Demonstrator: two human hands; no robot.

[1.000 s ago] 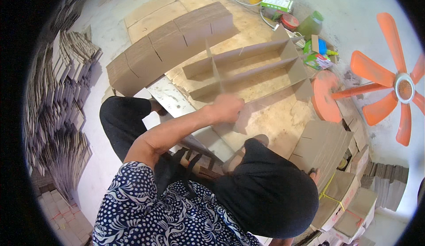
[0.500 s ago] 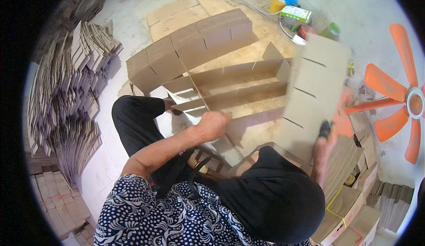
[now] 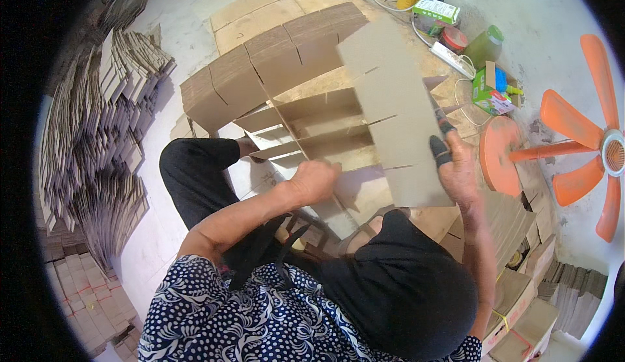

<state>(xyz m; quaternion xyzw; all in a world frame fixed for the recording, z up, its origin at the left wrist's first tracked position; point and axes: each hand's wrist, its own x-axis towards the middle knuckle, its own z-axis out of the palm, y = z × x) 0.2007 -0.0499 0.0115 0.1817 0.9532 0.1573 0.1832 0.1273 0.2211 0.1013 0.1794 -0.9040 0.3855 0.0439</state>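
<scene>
Your right hand [image 3: 459,170] is closed on the edge of a sheet [image 3: 394,111], its thumb flat against the face and dark covers on the tips. Held there, the sheet's slots, on the edge away from that hand, stay uncovered, which is probably why you grip that side. The sheet tilts across the part of the grid [image 3: 329,108] just left of that hand.

Your left hand [image 3: 316,183] is curled at the grid's near side; its fingertips are hidden, so I cannot tell whether it pinches a strip. It seems to sit there to steady the thin walls, which stand on edge and cross into long open cells.

Sheet and grid look like stiff, matt, grey-brown card. Beyond your left hand, a stack [image 3: 280,56] of the same stuff makes a long block, ribbed on top, with narrow slits down its face.
</scene>
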